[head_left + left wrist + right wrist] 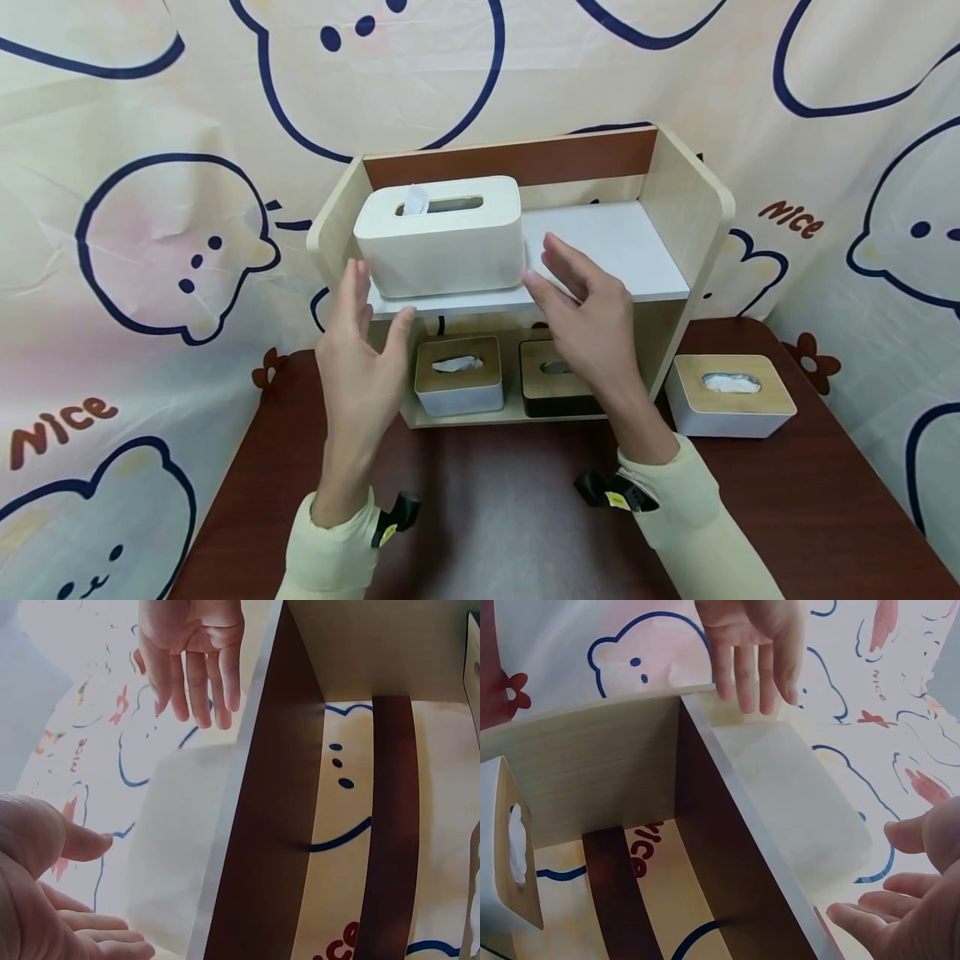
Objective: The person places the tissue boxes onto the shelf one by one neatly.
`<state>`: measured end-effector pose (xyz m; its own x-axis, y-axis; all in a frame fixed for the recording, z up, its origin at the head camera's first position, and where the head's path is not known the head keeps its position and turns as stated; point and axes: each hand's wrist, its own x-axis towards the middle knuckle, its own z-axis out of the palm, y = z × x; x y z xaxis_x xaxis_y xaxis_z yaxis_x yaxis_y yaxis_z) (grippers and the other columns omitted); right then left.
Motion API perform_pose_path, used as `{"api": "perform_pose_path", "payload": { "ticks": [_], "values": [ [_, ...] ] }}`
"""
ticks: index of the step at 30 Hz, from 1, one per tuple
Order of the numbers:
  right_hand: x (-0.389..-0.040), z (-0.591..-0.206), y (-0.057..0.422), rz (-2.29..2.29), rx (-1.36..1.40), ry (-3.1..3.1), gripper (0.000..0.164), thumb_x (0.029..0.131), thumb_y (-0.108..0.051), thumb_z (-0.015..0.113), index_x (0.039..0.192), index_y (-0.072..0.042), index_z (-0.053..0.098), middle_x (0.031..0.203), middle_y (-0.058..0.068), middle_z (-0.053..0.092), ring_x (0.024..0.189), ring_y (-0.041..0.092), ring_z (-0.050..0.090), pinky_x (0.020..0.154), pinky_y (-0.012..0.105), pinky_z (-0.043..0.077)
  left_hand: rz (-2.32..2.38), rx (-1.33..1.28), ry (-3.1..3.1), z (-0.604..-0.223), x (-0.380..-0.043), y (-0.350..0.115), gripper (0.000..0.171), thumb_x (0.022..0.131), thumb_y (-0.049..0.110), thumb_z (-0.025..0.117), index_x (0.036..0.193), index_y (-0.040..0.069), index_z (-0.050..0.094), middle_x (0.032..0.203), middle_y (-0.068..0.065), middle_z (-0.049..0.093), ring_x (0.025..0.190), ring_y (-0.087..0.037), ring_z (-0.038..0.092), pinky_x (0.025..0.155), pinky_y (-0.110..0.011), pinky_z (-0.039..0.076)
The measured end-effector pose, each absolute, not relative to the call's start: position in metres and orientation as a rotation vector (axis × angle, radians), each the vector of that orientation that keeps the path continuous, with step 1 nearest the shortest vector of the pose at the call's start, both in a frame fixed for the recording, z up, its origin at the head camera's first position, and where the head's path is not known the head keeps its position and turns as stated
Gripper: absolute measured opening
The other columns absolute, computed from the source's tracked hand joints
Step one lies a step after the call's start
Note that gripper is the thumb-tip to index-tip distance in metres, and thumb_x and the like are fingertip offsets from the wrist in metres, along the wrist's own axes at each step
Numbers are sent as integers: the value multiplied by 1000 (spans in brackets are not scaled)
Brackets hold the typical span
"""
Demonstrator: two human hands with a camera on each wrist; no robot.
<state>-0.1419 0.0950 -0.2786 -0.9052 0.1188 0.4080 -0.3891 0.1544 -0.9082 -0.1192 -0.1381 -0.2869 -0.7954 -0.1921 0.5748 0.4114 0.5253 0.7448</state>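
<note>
A large white tissue box (442,250) with an oval slot and a bit of tissue showing stands on the left part of the shelf's white upper board (600,242). My left hand (360,358) is raised at the box's front left corner, fingers straight and thumb apart. On the other side, my right hand (592,317) is held near the box's right end with fingers extended. Both wrist views show the box (180,840) between the two hands. Neither hand holds anything; whether a fingertip touches the box I cannot tell.
On the lower shelf sit a white tissue box with a wooden lid (459,383) and a black one (551,392), partly behind my right forearm. Another wooden-lidded tissue box (731,396) rests on the dark brown table (510,517), right of the shelf.
</note>
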Motion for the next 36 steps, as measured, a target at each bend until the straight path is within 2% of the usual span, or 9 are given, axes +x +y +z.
{"api": "perform_pose_path", "payload": {
  "ticks": [8, 13, 19, 26, 36],
  "values": [
    [-116, -297, 111, 1819, 265, -2047, 54, 103, -18, 75, 154, -9, 60, 154, 8, 64, 141, 14, 63, 109, 23, 55, -1304, -229, -2169, -310, -97, -131, 75, 100, 9, 76, 166, 5, 39, 167, -8, 49, 154, -19, 49, 124, -43, 46],
    [-106, -313, 118, 1843, 231, -2036, 52, 103, -17, 75, 153, -12, 61, 153, 4, 65, 141, 16, 63, 107, 17, 54, -1315, -282, -2166, -326, -91, -125, 74, 99, 8, 78, 163, 2, 43, 164, -12, 52, 152, -24, 52, 123, -43, 46],
    [-98, -336, 126, 1888, 139, -2019, 48, 103, -14, 74, 150, -14, 64, 150, 2, 67, 140, 18, 64, 106, 17, 55, -1339, -314, -2220, -349, -89, -116, 75, 96, 8, 81, 162, 7, 46, 164, -8, 54, 151, -23, 54, 121, -44, 47],
    [-90, -374, 136, 1889, 65, -2077, 48, 105, -14, 72, 151, -8, 62, 151, 6, 67, 136, 11, 66, 104, 17, 55, -1379, -322, -2274, -378, -87, -109, 70, 96, 12, 83, 159, 10, 53, 158, -11, 60, 147, -27, 58, 118, -49, 51],
    [-75, -422, 156, 1882, -161, -2124, 45, 104, -15, 73, 148, -12, 65, 149, 12, 67, 129, -1, 67, 101, 12, 55, -1430, -300, -2382, -426, -90, -84, 62, 97, 19, 82, 154, 6, 58, 154, -13, 63, 143, -31, 61, 116, -52, 53]
  ]
}}
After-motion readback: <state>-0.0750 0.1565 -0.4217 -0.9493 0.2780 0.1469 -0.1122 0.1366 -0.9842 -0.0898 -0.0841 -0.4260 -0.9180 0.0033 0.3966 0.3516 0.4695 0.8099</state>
